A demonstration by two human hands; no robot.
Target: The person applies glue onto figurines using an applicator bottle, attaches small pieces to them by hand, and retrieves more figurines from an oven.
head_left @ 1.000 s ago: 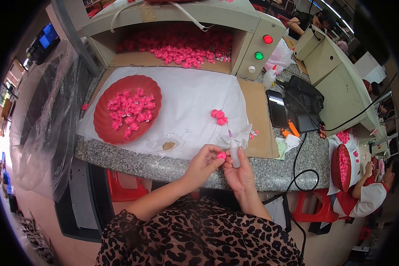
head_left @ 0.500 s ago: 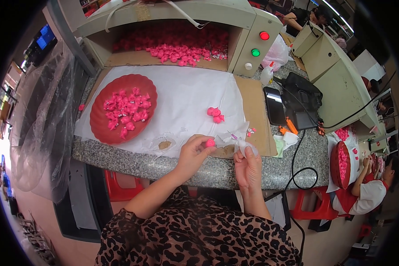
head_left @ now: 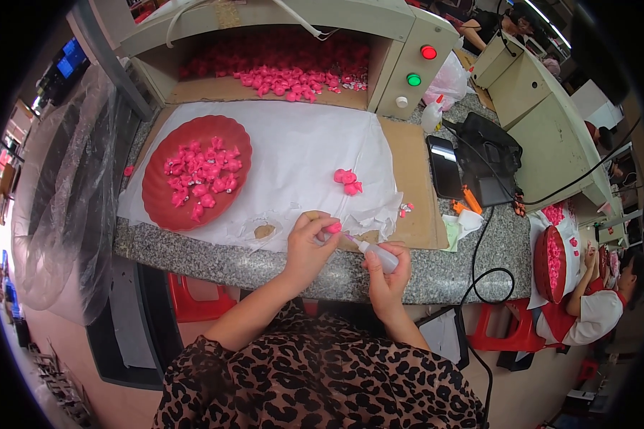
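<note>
Between the thumb and fingers of my left hand [head_left: 308, 247] is a small pink figure piece [head_left: 333, 227], pinched near the table's front edge. My right hand [head_left: 388, 277] is closed around a small white squeeze bottle [head_left: 380, 257] with a thin purplish tip. That tip points left and is at the pink piece; whether it touches cannot be made out. Beyond my hands, a few pink pieces [head_left: 348, 181] lie together on the white paper [head_left: 293, 150]. To the left, a red scalloped plate [head_left: 157, 193] holds many more of them.
A machine [head_left: 393, 71] with red and green buttons stands at the back, pink pieces heaped in its opening. At right are a phone [head_left: 444, 168], a black bag [head_left: 488, 146], a glue bottle [head_left: 432, 114], orange clips [head_left: 470, 200] and a cable. A co-worker [head_left: 593, 304] sits far right.
My right hand has tilted the squeeze bottle over and brought its tip left to the pink piece. The left hand has shifted slightly left with the piece.
</note>
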